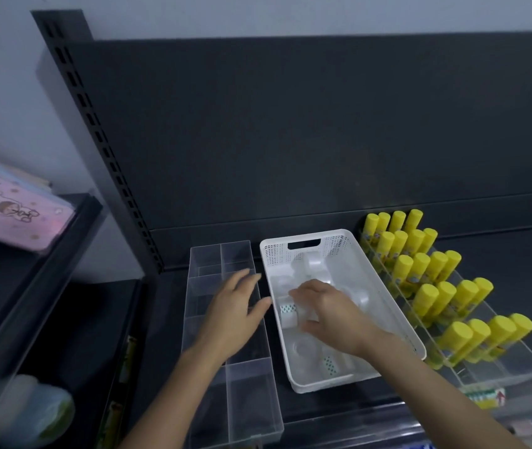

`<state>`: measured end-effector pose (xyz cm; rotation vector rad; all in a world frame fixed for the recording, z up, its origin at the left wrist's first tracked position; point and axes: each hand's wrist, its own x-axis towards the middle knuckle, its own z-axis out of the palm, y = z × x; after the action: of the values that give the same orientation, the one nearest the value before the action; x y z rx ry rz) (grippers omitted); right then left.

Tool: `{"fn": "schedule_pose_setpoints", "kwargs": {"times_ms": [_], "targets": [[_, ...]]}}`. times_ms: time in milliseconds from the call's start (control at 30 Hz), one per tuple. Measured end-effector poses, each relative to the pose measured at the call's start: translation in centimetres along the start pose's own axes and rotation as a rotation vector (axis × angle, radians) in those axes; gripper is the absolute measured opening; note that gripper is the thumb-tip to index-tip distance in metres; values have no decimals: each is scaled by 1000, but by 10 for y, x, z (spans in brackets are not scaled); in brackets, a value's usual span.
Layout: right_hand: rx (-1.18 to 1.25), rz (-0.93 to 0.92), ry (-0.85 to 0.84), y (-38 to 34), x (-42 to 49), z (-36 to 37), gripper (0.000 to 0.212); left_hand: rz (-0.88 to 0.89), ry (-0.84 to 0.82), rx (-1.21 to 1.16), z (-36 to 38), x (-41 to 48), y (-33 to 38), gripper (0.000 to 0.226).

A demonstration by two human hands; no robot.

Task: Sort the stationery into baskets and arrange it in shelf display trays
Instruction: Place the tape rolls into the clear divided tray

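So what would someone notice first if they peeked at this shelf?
Probably the bright yellow glue sticks, standing in rows in a clear stepped tray on the right. Next, the white basket in the middle, where the right hand grips a tape roll, while the left hand is open over the clear divided tray beside it.

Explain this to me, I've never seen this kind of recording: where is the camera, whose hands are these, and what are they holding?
There is no machine here. One camera sits on a person's head and looks down at their own two hands at a shop shelf. The right hand reaches into a white basket and grips a tape roll; more rolls lie in the basket. The left hand is open, holding nothing, over a clear divided tray left of the basket. To the right, yellow glue sticks stand in a stepped clear rack.
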<state>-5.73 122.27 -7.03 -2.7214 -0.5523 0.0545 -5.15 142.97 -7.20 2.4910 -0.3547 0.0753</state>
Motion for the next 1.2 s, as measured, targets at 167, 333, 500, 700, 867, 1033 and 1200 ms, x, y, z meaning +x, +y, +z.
{"fn": "schedule_pose_setpoints", "kwargs": {"times_ms": [167, 333, 500, 700, 867, 1033, 1200], "targets": [[66, 40, -5, 5, -1, 0, 55, 189, -110, 67, 3, 9, 23, 64], [178, 123, 69, 12, -6, -9, 56, 209, -250, 399, 8, 28, 33, 49], [232, 127, 115, 11, -9, -13, 48, 216, -263, 379, 13, 39, 37, 39], [356, 107, 210, 1, 0, -28, 51, 198, -156, 145, -6, 41, 33, 43], [413, 38, 275, -24, 30, -39, 52, 158, -59, -9, -39, 44, 18, 50], [409, -35, 238, -56, 71, -32, 37, 70, -30, -35, -72, 45, -19, 48], [376, -25, 226, -75, 110, -14, 32, -37, 37, -13, -92, 49, -59, 42]]}}
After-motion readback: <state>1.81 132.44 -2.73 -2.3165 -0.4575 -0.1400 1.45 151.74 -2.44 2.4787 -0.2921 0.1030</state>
